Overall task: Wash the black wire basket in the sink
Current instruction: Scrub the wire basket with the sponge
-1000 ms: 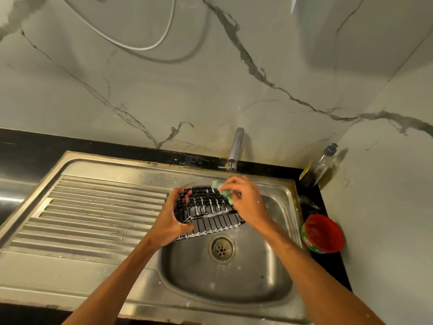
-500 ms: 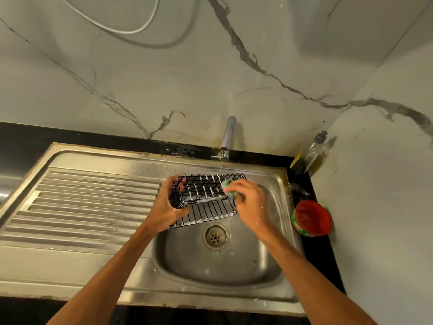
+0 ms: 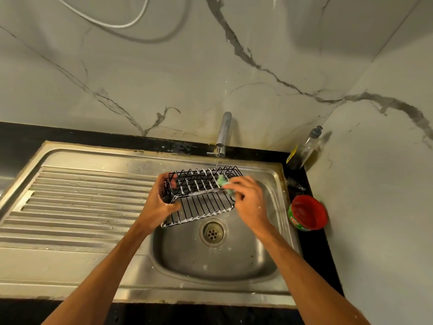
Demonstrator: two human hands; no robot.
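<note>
Fingers [image 3: 237, 184] of the right hand [image 3: 251, 201] are curled round a green sponge [image 3: 221, 181], pressing it on the upper rail of the basket [image 3: 204, 207] near its right end. Left of them, the left hand [image 3: 157, 204] grips the basket's other end, with the thumb under the near corner and the fingers [image 3: 173, 183] hooked through the wires at the far side. Between the two grips the basket hangs tilted over the bowl of the sink [image 3: 178, 256], and white foam lines several of its wires. Below the right fingers lies the drain [image 3: 212, 232]. Just beyond them stands the tap [image 3: 223, 130]. A thin thread of water [image 3: 217, 161] seems to fall from it onto the basket's far edge, though it is faint. Right of the right hand, on the black counter [image 3: 316, 254], sits a red-and-green tub [image 3: 308, 213]. Farther back, in the corner, stands a bottle [image 3: 304, 148]. Left of the left hand runs the ribbed drainer [image 3: 82, 202].
</note>
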